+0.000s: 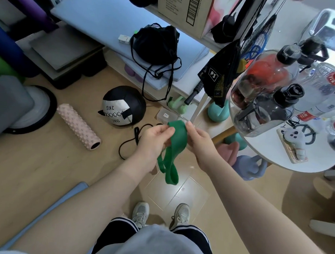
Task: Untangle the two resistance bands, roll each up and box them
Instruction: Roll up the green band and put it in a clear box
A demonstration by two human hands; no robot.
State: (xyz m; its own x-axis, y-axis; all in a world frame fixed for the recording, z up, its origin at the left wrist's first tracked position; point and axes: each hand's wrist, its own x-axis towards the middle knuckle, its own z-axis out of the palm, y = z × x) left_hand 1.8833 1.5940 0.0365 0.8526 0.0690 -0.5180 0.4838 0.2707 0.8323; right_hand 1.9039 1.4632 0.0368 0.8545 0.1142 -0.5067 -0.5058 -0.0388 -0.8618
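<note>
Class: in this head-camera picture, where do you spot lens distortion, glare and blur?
Head view: wide-angle bending curves the round table's rim and shelf edges; pale glare shines on the floor tiles under the green band; the bottles at right look soft and smeared.

open floor (pixel 50 171) below the hands, round table (pixel 268 157) close right, medicine ball (pixel 123 106) and foam roller (pixel 78 127) ahead left

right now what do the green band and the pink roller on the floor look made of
Green band: thin matte rubber or latex, judging by how limply it folds and droops from both hands. Pink roller: probably foam, a matte knobbed surface around a dark hollow core.
</note>
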